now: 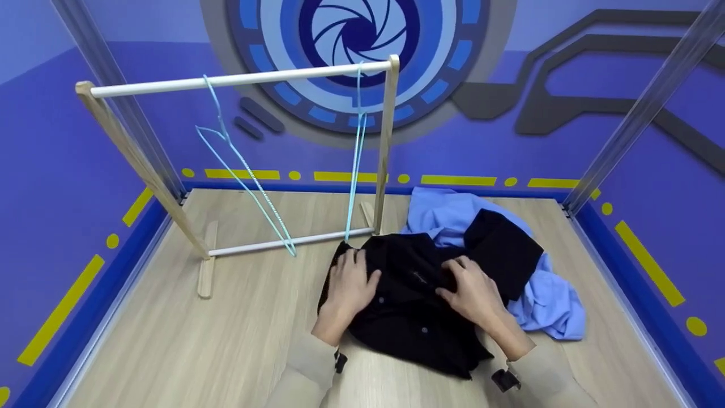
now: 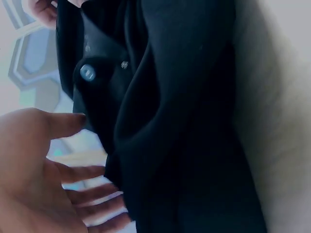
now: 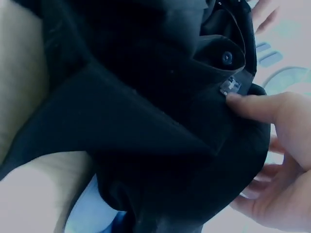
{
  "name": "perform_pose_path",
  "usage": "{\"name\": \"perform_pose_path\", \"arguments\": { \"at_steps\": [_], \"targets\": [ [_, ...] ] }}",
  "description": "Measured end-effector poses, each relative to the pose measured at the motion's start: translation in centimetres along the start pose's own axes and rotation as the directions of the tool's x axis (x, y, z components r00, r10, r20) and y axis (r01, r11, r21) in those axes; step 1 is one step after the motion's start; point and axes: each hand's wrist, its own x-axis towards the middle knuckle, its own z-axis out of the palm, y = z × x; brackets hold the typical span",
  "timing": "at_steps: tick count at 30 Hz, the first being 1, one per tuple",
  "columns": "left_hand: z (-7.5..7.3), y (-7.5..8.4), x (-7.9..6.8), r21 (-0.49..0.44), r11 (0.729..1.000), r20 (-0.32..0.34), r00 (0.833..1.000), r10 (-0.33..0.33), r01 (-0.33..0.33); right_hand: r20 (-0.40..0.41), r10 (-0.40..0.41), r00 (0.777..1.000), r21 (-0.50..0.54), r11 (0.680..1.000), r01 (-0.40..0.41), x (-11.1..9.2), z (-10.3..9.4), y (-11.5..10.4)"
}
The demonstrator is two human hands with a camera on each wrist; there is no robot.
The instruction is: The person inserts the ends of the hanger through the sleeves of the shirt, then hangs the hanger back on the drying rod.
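Rack (image 1: 249, 77) of pale wood and white rails stands behind and to the left of the black shirt (image 1: 408, 309), as seen from the head. Two light-blue hangers hang on its top rail: the left hanger (image 1: 249, 170) well apart from the shirt, the right hanger (image 1: 355, 164) with its lower end at the shirt's far left edge; contact is hard to make out. The blue garment (image 1: 442, 212) lies behind and to the right of the shirt, partly covered by black cloth. The shirt lies on the wooden table (image 1: 255, 340) under both hands. The left hand (image 1: 351, 286) rests on its left side, thumb spread from the fingers; the right hand (image 1: 473, 286) is at its right, fingers bent into the cloth. The sleeves run off the bottom edge.

From the left wrist, the left hand's fingers reach out fairly straight and parted beside the shirt's edge, some tips hidden. A button (image 2: 88, 72) shows on the shirt.

From the right wrist, the thumb presses beside a small label (image 3: 230, 85) on the shirt, fingers behind the cloth, pinching it.
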Motion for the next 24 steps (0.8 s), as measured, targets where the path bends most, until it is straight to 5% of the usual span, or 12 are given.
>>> {"name": "perform_pose_path", "arguments": {
  "at_steps": [7,15,24],
  "targets": [
    [1.5,0.9,0.7,-0.036,0.998,0.059,0.997,0.049,-0.046,0.086,0.147,0.985,-0.046,0.989,-0.143,-0.5,-0.4,1.5],
    [2.0,0.4,1.0,-0.103,0.991,0.127,0.987,0.101,-0.088,0.261,0.327,0.908,-0.048,0.944,-0.326,-0.7,-0.4,3.0],
    [2.1,-0.2,0.7,-0.06,0.992,0.022,0.994,0.111,-0.109,0.179,0.201,0.963,-0.029,0.98,-0.199,-0.9,-0.1,2.6]
  ]
}}
